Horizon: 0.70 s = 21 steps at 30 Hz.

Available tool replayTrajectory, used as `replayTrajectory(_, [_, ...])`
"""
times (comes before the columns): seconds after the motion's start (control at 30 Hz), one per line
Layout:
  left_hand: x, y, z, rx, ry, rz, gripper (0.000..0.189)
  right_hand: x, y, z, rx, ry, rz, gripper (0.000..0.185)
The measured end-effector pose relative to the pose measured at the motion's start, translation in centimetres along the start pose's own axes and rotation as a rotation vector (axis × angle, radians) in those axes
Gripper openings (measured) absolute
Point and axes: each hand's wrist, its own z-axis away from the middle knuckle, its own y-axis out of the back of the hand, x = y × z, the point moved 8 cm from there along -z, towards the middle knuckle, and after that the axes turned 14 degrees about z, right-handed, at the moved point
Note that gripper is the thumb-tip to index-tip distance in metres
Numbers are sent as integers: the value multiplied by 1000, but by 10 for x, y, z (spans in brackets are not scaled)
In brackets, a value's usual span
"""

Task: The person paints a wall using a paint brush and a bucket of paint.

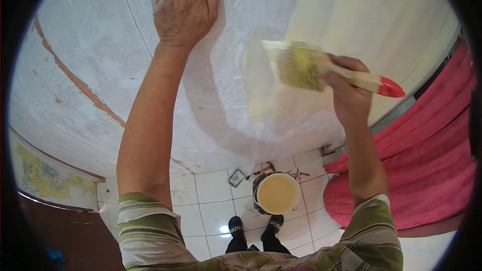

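Note:
My right hand [348, 82] grips a wide paintbrush [356, 76] by its pale wooden handle, which ends in a red tip. The brush head is blurred and lies at the wall, its bristles pointing left. Pale yellow paint [346, 11] covers the wall's right part, with an uneven lower edge below the brush. My left hand [184, 7] rests flat on the whitish wall [94, 34], fingers apart and dusted white, holding nothing. On the floor below stands a round bucket [278, 193] of cream-yellow paint, just in front of my feet.
A hammer [264, 169], a pair of pliers [300, 174] and a small dark-rimmed tray [236, 178] lie on the white tiles around the bucket. A red curtain [406, 165] hangs at the right. At lower left is a brown surface [67, 229]. Bare brown strips mark the wall's left side.

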Motion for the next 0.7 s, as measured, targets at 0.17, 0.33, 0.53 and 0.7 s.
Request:
replayTrajectory(0.17, [2, -3, 2, 24, -17, -65, 57, -79, -54, -47, -157, 574, 706, 29])
replayTrajectory(0.33, [-1, 2, 3, 12, -5, -72, 57, -79, -61, -16, -291, 618, 1004, 31])
replayTrajectory(0.53, [4, -3, 2, 6, -1, -48, 57, -19, -86, -21, -482, 606, 922, 34])
replayTrajectory(0.7, [0, -5, 5, -2, -7, -80, 58, -123, -73, -77, -171, 851, 873, 25])
